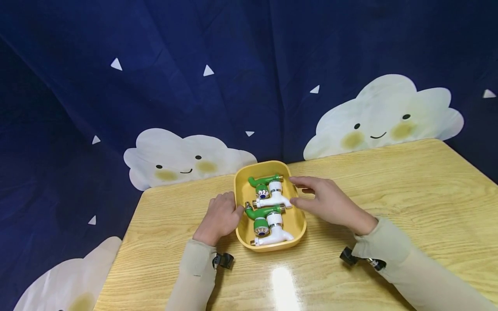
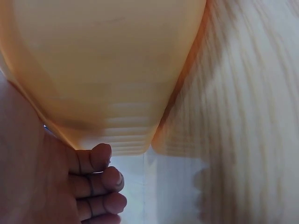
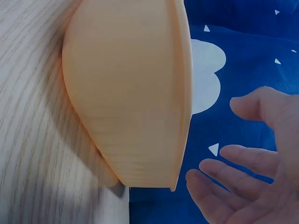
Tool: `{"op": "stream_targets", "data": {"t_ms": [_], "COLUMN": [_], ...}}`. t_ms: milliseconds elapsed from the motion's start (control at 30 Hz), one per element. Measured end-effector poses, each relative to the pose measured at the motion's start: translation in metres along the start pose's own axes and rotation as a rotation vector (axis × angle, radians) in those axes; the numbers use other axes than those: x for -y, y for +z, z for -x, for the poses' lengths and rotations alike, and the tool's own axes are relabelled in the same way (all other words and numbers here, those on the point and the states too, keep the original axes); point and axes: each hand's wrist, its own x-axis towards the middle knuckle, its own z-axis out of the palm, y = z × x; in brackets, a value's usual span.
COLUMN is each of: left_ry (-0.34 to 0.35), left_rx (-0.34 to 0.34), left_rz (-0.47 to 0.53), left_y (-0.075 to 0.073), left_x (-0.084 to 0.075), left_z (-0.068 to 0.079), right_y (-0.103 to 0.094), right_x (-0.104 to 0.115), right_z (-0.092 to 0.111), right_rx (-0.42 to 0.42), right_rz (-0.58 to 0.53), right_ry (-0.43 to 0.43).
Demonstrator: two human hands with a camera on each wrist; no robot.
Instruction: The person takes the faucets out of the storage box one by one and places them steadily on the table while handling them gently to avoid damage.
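A yellow plastic bin point(image 1: 242, 238) stands on the table with green and white taps lying inside it. Two are green, the upper green tap point(image 1: 266, 180) and the lower green tap point(image 1: 264, 211); two are white, the upper white tap point(image 1: 275, 199) and the lower white tap point(image 1: 275, 235). At the bin's left rim, my left hand point(image 1: 222, 217) grips the edge, thumb over the rim and fingers curled along the outer wall point(image 2: 107, 70). My right hand point(image 1: 328, 201) hovers by the right rim, fingers spread and holding nothing; the right wrist view shows a gap before the bin.
The light wooden table point(image 1: 389, 194) extends on both sides of the bin. Behind it hangs a dark blue curtain point(image 1: 233, 86) printed with white clouds and triangles. A small black device point(image 1: 223, 261) is strapped at the left wrist, another black device point(image 1: 348, 256) at the right.
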Motion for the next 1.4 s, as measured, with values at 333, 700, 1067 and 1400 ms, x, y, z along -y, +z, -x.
{"op": "stream_targets", "data": {"t_ms": [333,700,1067,1400], "left_ry": [-0.003,0.003,-0.003,-0.004], "left_rx": [0.002,-0.001,-0.001,0.011], "left_rz": [0.010,0.014,0.013,0.019], "left_y": [0.000,0.000,0.000,-0.001], "left_x": [0.000,0.001,0.001,0.000], "left_z": [0.001,0.000,0.000,0.000], "right_y": [0.007,0.011,0.017,0.021], "right_x": [0.004,0.008,0.012,0.013], "right_z": [0.003,0.005,0.007,0.010], "right_rx": [-0.016,0.019,0.012,0.028], "right_rz": [0.040,0.038,0.077,0.112], "right_ry": [-0.067,-0.094,-0.144,-0.150]}}
